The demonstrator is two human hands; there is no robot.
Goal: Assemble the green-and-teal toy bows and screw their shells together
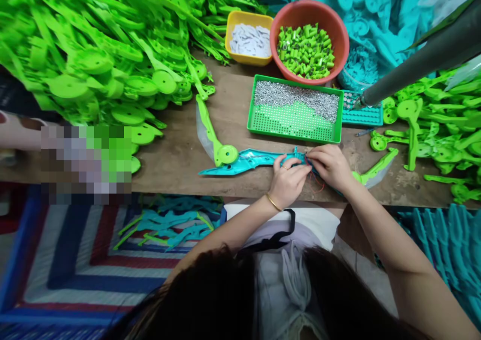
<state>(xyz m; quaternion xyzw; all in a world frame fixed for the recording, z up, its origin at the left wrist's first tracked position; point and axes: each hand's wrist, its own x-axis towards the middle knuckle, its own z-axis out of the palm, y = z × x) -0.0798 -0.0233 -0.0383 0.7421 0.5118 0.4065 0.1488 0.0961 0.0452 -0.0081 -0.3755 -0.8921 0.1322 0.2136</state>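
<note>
A long teal plastic shell [255, 158], its hollow side up, lies along the front of the wooden bench. Curved lime-green arms join it at both ends: a left arm [209, 129] with a round disc, and a right arm [379, 168]. Thin red and blue wires [317, 180] stick out near the shell's middle. My left hand [287, 180] is closed, its fingertips pinched at these wires over the shell. Beside it, my right hand [330, 165] pinches the wires from the other side, thumb and forefinger together. The exact grip is partly hidden behind the fingers.
A green tray [293, 135] of small screws stands just behind the shell. Beyond are a red bowl [278, 59] of green parts and a yellow tub [230, 41] of white pieces. A dark hanging tool [409, 61] slants in from the right. Lime-green parts [101, 59] heap up left.
</note>
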